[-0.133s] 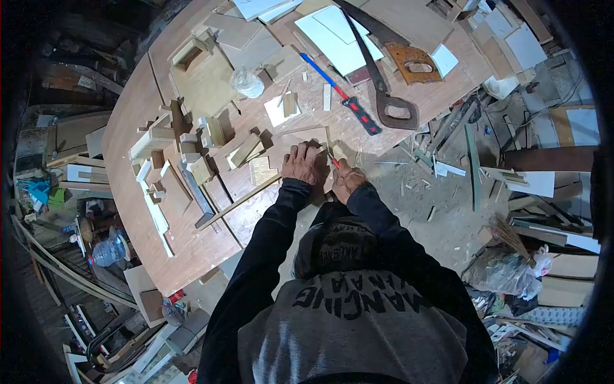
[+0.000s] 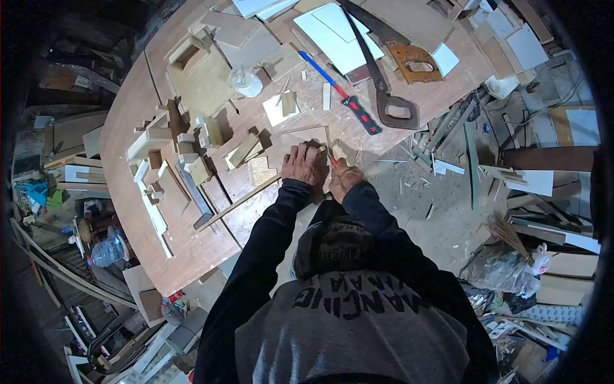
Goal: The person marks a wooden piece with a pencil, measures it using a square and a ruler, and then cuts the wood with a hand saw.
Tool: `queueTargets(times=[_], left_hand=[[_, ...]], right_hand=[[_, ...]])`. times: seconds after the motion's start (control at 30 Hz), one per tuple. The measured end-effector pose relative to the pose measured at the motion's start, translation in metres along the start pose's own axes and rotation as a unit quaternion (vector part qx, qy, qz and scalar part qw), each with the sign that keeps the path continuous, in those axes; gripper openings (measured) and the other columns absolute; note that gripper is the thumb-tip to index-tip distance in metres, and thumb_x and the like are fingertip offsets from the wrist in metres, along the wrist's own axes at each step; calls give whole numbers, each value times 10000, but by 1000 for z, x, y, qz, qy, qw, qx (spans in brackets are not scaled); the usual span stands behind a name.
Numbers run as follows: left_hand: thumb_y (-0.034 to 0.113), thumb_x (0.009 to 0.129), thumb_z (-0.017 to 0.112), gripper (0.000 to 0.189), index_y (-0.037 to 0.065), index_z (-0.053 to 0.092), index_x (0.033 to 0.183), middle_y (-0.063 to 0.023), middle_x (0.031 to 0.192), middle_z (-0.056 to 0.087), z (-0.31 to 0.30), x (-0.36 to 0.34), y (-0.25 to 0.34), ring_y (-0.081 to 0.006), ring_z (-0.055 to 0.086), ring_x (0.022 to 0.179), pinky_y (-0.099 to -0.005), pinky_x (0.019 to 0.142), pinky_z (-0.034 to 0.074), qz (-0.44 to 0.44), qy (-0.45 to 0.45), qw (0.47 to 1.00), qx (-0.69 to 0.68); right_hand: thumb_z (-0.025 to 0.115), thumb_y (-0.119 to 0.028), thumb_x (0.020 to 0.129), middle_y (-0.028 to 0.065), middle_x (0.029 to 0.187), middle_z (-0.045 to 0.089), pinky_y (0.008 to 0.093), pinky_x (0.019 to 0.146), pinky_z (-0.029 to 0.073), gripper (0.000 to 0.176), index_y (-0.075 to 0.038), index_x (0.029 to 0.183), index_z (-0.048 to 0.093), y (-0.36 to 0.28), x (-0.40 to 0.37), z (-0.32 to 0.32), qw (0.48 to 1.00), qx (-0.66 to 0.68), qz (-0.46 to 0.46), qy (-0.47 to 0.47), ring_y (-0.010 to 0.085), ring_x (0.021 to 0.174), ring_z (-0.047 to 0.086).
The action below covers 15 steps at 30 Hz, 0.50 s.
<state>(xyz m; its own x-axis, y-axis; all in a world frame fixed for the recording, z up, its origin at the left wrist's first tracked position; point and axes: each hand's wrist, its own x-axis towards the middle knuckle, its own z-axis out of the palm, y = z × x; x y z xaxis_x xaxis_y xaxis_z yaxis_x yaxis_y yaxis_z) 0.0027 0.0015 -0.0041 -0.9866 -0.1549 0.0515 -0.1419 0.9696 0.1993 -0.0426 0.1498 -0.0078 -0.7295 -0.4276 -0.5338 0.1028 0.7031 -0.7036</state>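
Note:
My left hand (image 2: pixel 300 165) rests palm down on a thin wooden board (image 2: pixel 306 136) at the table's near edge, fingers slightly apart and bent. Close on its right, my right hand (image 2: pixel 346 178) is closed around a slim red tool (image 2: pixel 332 161). The tool's tip points at the board's right side; its exact kind is too small to make out. A pale piece of wood (image 2: pixel 341 150) lies just beyond my right fingers. Left of my left hand, a long thin wooden strip (image 2: pixel 238 203) slants across the tabletop beside a small light wood block (image 2: pixel 260 171).
Two handsaws with a wooden handle (image 2: pixel 412 62) and a dark handle (image 2: pixel 398 112) lie beyond, near a blue-and-red handled tool (image 2: pixel 339 93). A clear plastic container (image 2: pixel 245 82) stands among wood blocks. Offcuts and a plastic bag (image 2: pixel 505 272) litter the floor at right.
My right hand and forearm have shifted very slightly, with the red tool still in the grip. The left hand stays in place on the board.

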Motion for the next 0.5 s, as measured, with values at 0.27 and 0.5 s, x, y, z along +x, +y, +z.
queueTargets(times=[0.27, 0.5], left_hand=[[229, 711, 570, 375, 130, 526, 1071, -86, 1057, 483, -3, 1, -4, -270, 469, 988, -411, 773, 414, 22, 29, 999, -1], [234, 719, 558, 381, 114, 524, 1079, -81, 1062, 483, -1, 3, -3, -265, 471, 988, -411, 784, 418, 4, -8, 1000, -5]], right_hand=[[532, -278, 837, 260, 850, 623, 445, 729, 484, 320, 14, 962, 504, -36, -5, -24, 985, -171, -32, 0, 413, 859, 607], [523, -266, 830, 245, 835, 630, 449, 723, 487, 298, 13, 934, 516, -32, -10, -24, 983, -176, -54, -6, 404, 820, 619]])
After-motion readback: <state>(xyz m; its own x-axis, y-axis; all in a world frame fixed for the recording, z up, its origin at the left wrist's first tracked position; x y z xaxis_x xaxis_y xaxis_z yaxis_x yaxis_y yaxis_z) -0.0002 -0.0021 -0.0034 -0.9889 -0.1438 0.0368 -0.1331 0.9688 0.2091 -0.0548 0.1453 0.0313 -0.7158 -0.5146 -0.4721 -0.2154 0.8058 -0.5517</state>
